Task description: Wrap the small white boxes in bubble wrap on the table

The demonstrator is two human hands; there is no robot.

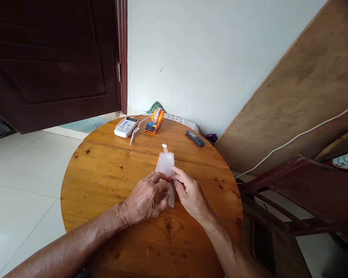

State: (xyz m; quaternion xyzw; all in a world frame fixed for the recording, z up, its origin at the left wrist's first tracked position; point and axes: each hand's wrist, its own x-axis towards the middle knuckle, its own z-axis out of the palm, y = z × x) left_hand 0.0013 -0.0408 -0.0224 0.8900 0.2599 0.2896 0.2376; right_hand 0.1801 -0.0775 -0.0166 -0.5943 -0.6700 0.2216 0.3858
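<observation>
A small packet wrapped in bubble wrap [165, 163] lies in the middle of the round wooden table [104, 181], with a strip of tape sticking out at its far end. My left hand [146, 199] curls over the packet's near end from the left. My right hand [190, 193] pinches the packet's right edge with thumb and fingers. Both hands touch each other over the wrap.
At the table's far edge sit an orange tape dispenser [156, 121], a white box [125, 127] with a white cable, and a dark flat object [195, 138]. A wooden board [301, 85] leans against the wall at right, above a dark wooden chair [292, 200]. A dark door [52, 58] stands at left.
</observation>
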